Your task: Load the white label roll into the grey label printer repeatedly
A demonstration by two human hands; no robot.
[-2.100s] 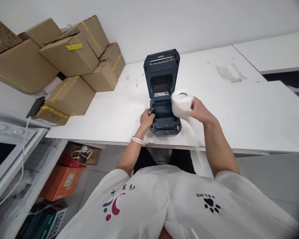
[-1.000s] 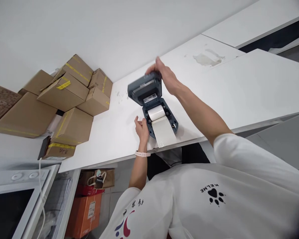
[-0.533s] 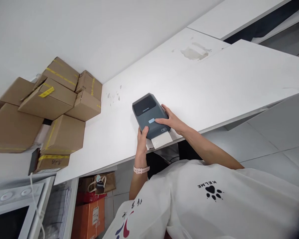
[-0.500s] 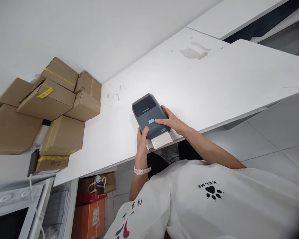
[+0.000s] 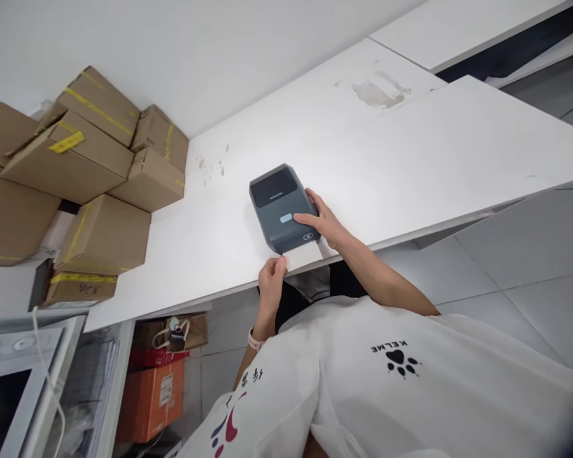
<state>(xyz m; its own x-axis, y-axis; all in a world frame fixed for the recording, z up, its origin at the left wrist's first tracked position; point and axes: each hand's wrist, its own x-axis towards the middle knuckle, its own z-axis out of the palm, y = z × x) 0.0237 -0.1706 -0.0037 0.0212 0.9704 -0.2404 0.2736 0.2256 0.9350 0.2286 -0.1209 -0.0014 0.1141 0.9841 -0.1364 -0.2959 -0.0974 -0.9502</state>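
A dark grey label printer (image 5: 291,230) lies on the white table near its front edge, with a pale button on top. A white paper label (image 5: 310,254) sticks out of its front side over the table edge. My left hand (image 5: 270,283) is closed, pinching the label's left corner between thumb and fingers. My right hand (image 5: 327,222) grips the printer's right side. Its thumb lies on top, by the pale button, and the other fingers are partly hidden behind the printer's side.
Cardboard boxes (image 5: 105,232) with yellow tape are piled at the left. The white table (image 5: 410,172) runs along the wall, with peeled patches. Below the table stand an orange box (image 5: 146,404) and shelving. A white appliance (image 5: 9,375) with a cable is at lower left.
My left hand has let go of the printer's left side and moved down to the label's corner. My right hand stays on the printer. The view has shifted slightly.
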